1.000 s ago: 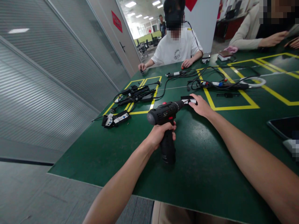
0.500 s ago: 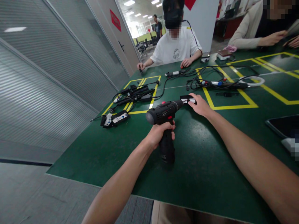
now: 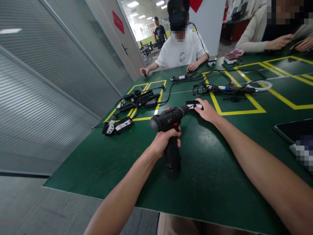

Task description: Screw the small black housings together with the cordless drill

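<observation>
My left hand (image 3: 164, 140) is wrapped round the grip of a black cordless drill (image 3: 166, 120) with a red button on its side. The drill's front end points right and away from me, up to a small black-and-white block (image 3: 193, 103) on the green table. Whether the bit touches the block I cannot tell. My right hand (image 3: 206, 110) grips that block from its right side, fingers bent over it. At left on the table lie black-and-white parts (image 3: 118, 126), apart from both hands.
Black cables and adapters (image 3: 143, 99) lie in a heap inside yellow tape. More cables run past a pen-like tool (image 3: 234, 89) at right. A dark flat tray-like thing (image 3: 295, 130) lies near the right edge. Across the table (image 3: 97, 160) sit two people, one wearing a headset.
The whole view has shifted slightly. My hands, the drill and the block keep their places relative to each other. A person in the far background has moved a little.
</observation>
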### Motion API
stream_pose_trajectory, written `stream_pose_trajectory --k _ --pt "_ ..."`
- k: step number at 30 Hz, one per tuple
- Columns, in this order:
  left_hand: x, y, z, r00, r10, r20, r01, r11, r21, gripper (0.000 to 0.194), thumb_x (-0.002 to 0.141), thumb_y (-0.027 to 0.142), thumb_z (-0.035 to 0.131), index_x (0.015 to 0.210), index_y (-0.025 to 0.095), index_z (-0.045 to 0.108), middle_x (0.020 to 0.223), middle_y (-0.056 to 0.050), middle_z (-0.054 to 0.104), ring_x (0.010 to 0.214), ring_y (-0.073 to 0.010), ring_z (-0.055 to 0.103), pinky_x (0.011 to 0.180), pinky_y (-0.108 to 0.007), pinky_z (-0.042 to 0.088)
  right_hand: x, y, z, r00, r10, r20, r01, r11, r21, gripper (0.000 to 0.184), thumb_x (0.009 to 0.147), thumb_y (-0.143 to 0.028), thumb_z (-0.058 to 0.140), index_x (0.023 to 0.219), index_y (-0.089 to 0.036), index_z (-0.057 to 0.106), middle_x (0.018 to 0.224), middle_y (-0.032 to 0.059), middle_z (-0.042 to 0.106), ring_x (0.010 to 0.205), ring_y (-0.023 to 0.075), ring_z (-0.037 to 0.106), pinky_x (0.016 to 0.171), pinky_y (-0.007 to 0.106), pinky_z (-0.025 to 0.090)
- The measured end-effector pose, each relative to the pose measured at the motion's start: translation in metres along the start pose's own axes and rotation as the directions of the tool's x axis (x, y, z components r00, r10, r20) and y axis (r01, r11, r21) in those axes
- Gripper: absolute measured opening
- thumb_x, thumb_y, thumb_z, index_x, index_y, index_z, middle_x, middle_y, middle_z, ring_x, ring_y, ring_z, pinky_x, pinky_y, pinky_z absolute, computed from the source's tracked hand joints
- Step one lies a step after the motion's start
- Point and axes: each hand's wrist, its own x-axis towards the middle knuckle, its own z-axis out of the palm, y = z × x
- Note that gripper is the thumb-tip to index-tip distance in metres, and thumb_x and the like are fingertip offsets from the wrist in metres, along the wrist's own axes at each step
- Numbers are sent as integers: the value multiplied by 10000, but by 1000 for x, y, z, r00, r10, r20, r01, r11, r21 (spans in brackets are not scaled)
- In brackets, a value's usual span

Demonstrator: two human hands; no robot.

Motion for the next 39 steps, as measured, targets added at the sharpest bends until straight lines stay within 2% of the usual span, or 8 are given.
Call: stream_pose_trajectory --k 19,29,39 --pt "1 -2 -2 1000 -13 6 13 1000 9 265 675 252 607 915 142 585 774 -3 570 502 -102 567 529 -263 454 0 0 1 1000 -17 -15 17 1000 19 494 869 -367 531 1350 -254 516 1210 123 541 1046 298 602 970 475 463" --pt "1 -2 -2 1000 -11 1 11 1000 4 235 684 233 598 899 137 585 754 -5 568 495 -103 566 523 -257 446 0 1 1 1000 -8 -9 8 1000 18 515 866 -371 533 1363 -235 508 1262 133 529 1140 314 569 1028 480 414" --pt "1 -2 -2 1000 -6 4 6 1000 8 221 699 218 586 903 134 573 767 -3 547 497 -104 565 513 -255 440 1 0 1 1000 -9 -12 10 1000 20 495 866 -340 540 1349 -236 517 1224 121 541 1092 296 589 1006 457 435"
